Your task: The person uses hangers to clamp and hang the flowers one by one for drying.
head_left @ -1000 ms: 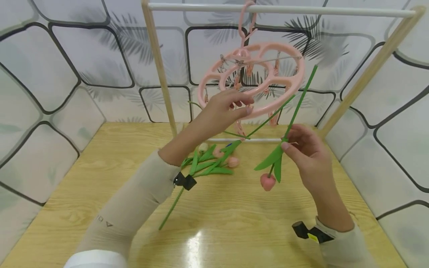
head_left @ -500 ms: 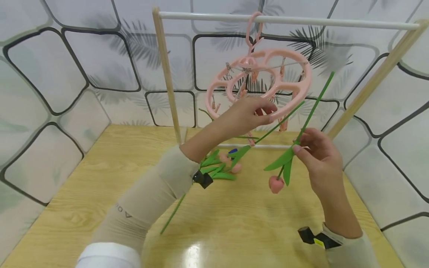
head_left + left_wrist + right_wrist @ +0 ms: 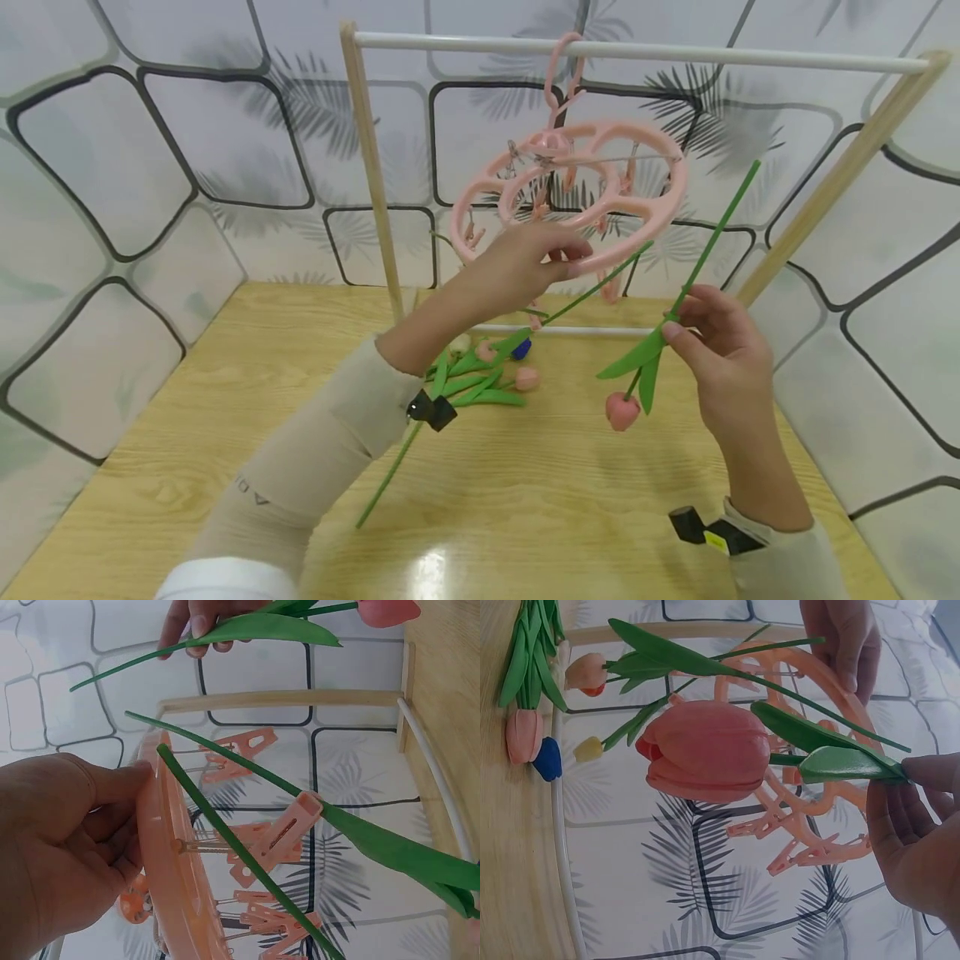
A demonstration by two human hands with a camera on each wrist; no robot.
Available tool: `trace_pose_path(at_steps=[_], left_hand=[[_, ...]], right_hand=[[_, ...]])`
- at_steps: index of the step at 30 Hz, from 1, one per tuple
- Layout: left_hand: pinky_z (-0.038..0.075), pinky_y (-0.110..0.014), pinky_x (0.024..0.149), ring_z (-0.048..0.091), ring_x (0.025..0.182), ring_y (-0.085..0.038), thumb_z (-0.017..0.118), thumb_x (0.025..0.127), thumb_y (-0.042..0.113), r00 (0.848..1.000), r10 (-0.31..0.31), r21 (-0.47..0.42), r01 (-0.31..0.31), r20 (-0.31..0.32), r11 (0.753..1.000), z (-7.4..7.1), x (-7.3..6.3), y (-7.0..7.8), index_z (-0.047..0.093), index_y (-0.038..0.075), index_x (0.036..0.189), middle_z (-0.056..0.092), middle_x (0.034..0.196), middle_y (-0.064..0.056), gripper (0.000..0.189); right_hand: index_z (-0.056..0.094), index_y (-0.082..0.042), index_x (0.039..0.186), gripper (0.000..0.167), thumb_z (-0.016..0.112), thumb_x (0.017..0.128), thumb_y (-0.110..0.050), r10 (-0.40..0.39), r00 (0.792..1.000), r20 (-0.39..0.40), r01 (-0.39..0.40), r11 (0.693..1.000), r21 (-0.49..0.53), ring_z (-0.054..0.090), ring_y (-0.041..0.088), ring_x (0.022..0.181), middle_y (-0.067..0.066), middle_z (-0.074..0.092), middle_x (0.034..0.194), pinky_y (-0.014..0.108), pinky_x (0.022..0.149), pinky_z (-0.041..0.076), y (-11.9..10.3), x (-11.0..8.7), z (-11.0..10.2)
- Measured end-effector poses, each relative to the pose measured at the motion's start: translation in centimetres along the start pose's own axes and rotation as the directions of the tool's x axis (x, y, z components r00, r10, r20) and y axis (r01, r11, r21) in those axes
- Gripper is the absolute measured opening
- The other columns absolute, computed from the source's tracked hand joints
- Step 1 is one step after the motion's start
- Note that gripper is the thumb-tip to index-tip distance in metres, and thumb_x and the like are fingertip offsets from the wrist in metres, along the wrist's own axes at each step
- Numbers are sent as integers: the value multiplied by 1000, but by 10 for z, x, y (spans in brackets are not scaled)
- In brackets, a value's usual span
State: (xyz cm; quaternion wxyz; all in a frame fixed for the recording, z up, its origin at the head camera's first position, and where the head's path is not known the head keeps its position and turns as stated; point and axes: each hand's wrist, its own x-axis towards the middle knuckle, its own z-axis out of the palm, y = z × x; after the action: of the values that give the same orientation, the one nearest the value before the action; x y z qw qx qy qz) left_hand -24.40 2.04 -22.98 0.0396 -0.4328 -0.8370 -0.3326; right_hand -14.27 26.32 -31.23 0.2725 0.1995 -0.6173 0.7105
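My left hand (image 3: 525,258) grips the near rim of a pink round clip hanger (image 3: 667,200), its thumb on the outside of the rim in the left wrist view. In my right hand (image 3: 727,358) a pink artificial tulip (image 3: 709,754) is pinched at the leaf base, bloom down and green stem slanting up to the right. From the hanger dangle several pink clothespins (image 3: 281,836). One clothespin bites the stem of another tulip (image 3: 397,844), which hangs bloom down. The right wrist view also shows a yellow tulip (image 3: 588,748) hanging beneath the hanger.
The hanger hooks over the white bar (image 3: 750,57) of a rack with wooden posts (image 3: 371,158). On the wooden table (image 3: 525,500) lie several tulips, including a pink one (image 3: 527,379) and a blue one (image 3: 521,348). Patterned panels (image 3: 262,125) enclose the table.
My left hand has moved right along with the rim, then back left, with the hanger turning slightly. My right hand has shifted a little to the right, still pinching the tulip.
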Motion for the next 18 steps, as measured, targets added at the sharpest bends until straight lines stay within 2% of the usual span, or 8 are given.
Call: trace_pose_path(at_steps=[3,7,14,18], left_hand=[[50,-25,85,60,97,-8,62,101,14,1000,7,9,-7,-20,1000,-3,-5,-2,73,17,109,70,104,6,14],[51,-25,82,61,94,-8,63,100,12,999,8,12,-7,-31,1000,-6,-11,-5,75,16,109,71,103,5,15],[51,-26,83,60,95,-8,62,100,12,998,4,10,-3,-63,1000,-12,-25,-17,74,15,111,70,105,4,17],[50,-28,84,60,95,-9,63,99,13,995,14,24,-11,-94,1000,-16,-34,-24,74,15,108,71,104,4,14]], right_hand=[[60,7,128,44,57,87,25,0,1000,4,0,999,32,63,19,94,8,67,103,19,80,55,3,1,-1],[60,5,128,44,57,88,25,11,1000,-1,-11,999,36,64,18,93,8,67,103,19,79,56,6,2,-3],[60,3,128,43,59,89,22,47,999,-21,-48,998,-26,63,16,94,6,66,103,18,78,55,6,2,-3],[60,3,128,43,60,89,21,56,998,-21,-57,997,-46,63,16,94,6,66,103,18,77,55,6,2,-2]])
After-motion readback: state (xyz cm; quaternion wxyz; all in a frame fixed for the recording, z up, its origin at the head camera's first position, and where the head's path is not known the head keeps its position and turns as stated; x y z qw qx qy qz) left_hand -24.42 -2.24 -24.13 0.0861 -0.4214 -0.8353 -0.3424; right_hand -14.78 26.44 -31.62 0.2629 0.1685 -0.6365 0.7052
